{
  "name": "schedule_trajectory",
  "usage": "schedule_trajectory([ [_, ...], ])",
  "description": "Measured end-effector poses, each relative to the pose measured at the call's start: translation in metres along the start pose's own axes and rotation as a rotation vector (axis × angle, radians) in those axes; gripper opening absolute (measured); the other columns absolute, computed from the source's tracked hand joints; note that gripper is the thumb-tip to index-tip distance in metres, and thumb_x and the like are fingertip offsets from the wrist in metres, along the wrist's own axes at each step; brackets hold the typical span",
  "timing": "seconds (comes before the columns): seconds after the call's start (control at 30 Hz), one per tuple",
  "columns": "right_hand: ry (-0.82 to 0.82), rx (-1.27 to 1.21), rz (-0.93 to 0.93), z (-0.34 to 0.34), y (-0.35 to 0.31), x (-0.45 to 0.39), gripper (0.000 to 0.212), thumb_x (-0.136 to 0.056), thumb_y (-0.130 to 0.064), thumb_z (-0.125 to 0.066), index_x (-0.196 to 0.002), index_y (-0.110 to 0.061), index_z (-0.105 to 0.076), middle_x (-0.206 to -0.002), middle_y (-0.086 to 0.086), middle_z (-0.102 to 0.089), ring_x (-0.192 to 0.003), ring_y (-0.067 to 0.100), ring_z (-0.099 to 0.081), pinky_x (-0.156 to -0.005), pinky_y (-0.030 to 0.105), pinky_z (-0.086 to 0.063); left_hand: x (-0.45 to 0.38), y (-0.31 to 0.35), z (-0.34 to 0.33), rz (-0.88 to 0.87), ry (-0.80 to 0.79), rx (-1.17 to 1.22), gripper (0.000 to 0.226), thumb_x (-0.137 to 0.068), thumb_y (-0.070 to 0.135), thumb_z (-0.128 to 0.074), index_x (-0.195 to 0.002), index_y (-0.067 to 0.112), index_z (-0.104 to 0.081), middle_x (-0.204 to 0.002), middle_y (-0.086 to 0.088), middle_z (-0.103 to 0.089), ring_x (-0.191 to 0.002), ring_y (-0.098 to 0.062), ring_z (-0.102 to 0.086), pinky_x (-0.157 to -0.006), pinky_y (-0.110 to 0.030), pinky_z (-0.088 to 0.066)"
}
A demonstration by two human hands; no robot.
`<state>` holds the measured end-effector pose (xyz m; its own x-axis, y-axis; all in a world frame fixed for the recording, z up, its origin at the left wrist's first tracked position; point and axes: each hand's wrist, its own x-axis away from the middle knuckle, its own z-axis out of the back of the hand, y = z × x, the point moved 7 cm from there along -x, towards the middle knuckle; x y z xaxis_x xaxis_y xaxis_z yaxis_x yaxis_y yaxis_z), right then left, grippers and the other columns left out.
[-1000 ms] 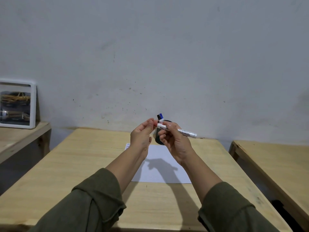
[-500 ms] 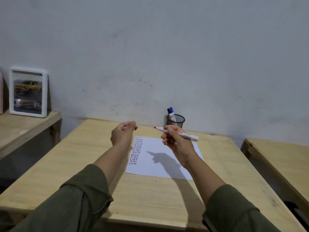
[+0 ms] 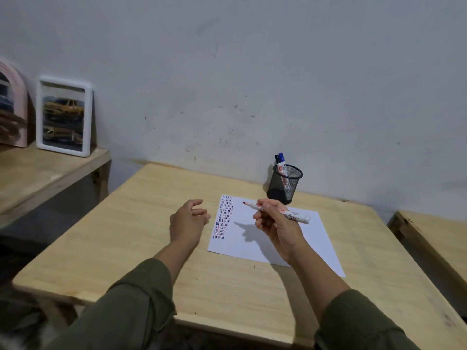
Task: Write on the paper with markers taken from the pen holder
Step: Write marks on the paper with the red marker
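Note:
A white sheet of paper lies on the wooden table, with columns of short red and blue strokes along its left edge. My right hand holds an uncapped red marker above the paper, tip pointing left and off the sheet. My left hand hovers just left of the paper with its fingers loosely curled; whatever is in the palm is hidden. A black mesh pen holder stands behind the paper by the wall, with a blue marker and a black-capped one in it.
A lower wooden shelf at the left carries a white picture frame and a pink arched frame. Another wooden table stands at the right across a narrow gap. A grey wall runs close behind.
My hands have separated and dropped from in front of the pen holder. The left hand moved left with the cap end off; the marker's red tip is now bare. The view tilted downward.

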<state>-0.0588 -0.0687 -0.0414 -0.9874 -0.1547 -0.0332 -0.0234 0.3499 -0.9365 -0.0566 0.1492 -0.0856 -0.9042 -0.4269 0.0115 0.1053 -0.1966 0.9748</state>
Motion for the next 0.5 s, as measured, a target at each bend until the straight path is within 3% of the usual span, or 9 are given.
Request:
schedule_trajectory([
  [0.27, 0.036, 0.027, -0.045, 0.001, 0.015, -0.003, 0.011, -0.091, -0.005, -0.052, -0.092, -0.008, -0.063, -0.063, 0.009, -0.060, -0.052, 0.013, -0.055, -0.054, 0.020, -0.049, -0.003, -0.006, -0.003, -0.037, -0.010, -0.102, 0.048, -0.078, 0.013, -0.069, -0.124, 0.022, -0.056, -0.107, -0.001, -0.072, -0.098, -0.013, -0.066, -0.088, -0.018, -0.036],
  [0.37, 0.061, 0.071, -0.082, 0.001, 0.024, 0.000, 0.012, -0.086, -0.002, -0.059, -0.095, -0.008, -0.063, -0.062, 0.008, -0.061, -0.050, 0.014, -0.053, -0.051, 0.020, -0.046, 0.002, -0.004, 0.002, -0.053, -0.033, -0.163, 0.058, -0.078, 0.022, -0.071, -0.132, 0.023, -0.049, -0.121, -0.004, -0.066, -0.119, -0.018, -0.055, -0.093, -0.020, -0.031],
  [0.5, 0.109, 0.194, -0.091, 0.002, 0.034, 0.007, 0.006, -0.083, -0.001, -0.063, -0.085, -0.007, -0.066, -0.061, 0.008, -0.057, -0.047, 0.011, -0.050, -0.045, 0.019, -0.042, 0.018, -0.003, 0.006, -0.068, -0.079, -0.243, 0.072, -0.074, 0.028, -0.075, -0.137, 0.019, -0.042, -0.132, -0.006, -0.059, -0.127, -0.022, -0.048, -0.097, -0.025, -0.034],
])
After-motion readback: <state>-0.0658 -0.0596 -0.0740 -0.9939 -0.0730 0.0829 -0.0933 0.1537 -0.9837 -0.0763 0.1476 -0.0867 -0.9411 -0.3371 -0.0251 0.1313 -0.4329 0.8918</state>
